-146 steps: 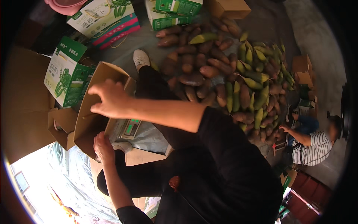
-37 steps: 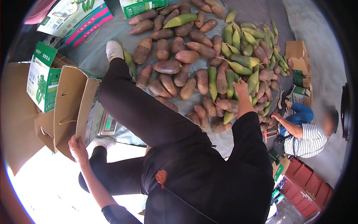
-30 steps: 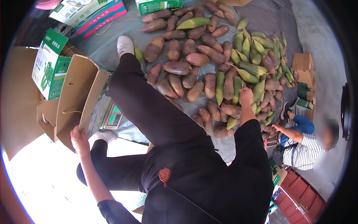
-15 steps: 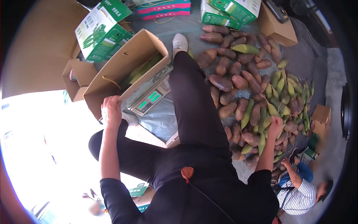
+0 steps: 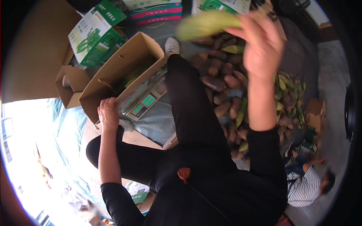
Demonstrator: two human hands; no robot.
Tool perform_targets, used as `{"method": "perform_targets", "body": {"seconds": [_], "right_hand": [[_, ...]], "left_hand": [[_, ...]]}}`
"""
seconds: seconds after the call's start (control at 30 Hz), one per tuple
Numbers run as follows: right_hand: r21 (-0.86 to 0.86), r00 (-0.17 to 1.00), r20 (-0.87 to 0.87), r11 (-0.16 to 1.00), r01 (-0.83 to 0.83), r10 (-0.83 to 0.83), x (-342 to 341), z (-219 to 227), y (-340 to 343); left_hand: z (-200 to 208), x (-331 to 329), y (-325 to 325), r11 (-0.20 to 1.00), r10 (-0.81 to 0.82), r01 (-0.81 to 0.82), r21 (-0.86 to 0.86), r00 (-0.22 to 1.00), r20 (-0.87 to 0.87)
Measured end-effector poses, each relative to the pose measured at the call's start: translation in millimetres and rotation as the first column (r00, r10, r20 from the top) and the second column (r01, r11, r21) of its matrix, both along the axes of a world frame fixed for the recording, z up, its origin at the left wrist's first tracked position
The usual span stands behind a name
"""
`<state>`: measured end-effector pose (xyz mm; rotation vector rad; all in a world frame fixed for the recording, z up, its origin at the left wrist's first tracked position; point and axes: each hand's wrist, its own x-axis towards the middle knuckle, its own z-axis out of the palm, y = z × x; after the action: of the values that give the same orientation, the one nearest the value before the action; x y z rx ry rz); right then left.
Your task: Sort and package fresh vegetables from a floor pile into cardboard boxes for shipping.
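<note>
My right hand point(image 5: 262, 47) is raised over the pile, its fingers pinching the thin end of a green radish point(image 5: 205, 25). The radish is blurred and points left. With bent fingers, my left hand point(image 5: 108, 113) grips the near corner of a long open cardboard box point(image 5: 130, 51). Several green pieces point(image 5: 135, 77) lie in shadow inside it. The box rests tilted on a digital scale point(image 5: 145, 104) with a lit green display. A heap of brown-red oblong vegetables point(image 5: 214, 83) and more green radishes point(image 5: 283, 83) spreads to the right, partly behind my right arm.
Green-and-white cartons point(image 5: 98, 34) and a pink-and-blue box point(image 5: 156, 14) stand at the back. A small open carton point(image 5: 71, 84) sits left of the long box. At lower right, a person in a striped shirt point(image 5: 303, 190) is near another small carton point(image 5: 315, 113).
My right hand has risen from the green radishes on the right, up and leftward, with one radish in it. My left hand stays on the box corner. The view has shifted slightly.
</note>
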<state>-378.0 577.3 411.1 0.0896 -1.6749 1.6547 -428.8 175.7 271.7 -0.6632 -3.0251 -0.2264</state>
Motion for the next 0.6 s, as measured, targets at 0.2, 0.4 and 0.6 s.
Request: {"method": "perform_targets", "body": {"seconds": [0.2,0.4,0.6], "right_hand": [[-0.393,0.879,0.247,0.871,-0.294,0.408,-62,-28,-95],[-0.083,0.911,0.412,0.997,0.004,0.031,-30,-105,-49],[0.054,0.59,0.778,0.959,0.28,-0.216,97,-185,90]], "left_hand": [[-9,-6,6,0.999,-0.035,0.035,-0.008,0.999,-0.011],[-16,-7,0,0.999,-0.035,0.035,-0.027,0.999,-0.012],[-9,-3,-3,0.993,0.025,-0.021,-0.118,0.999,0.033]]}}
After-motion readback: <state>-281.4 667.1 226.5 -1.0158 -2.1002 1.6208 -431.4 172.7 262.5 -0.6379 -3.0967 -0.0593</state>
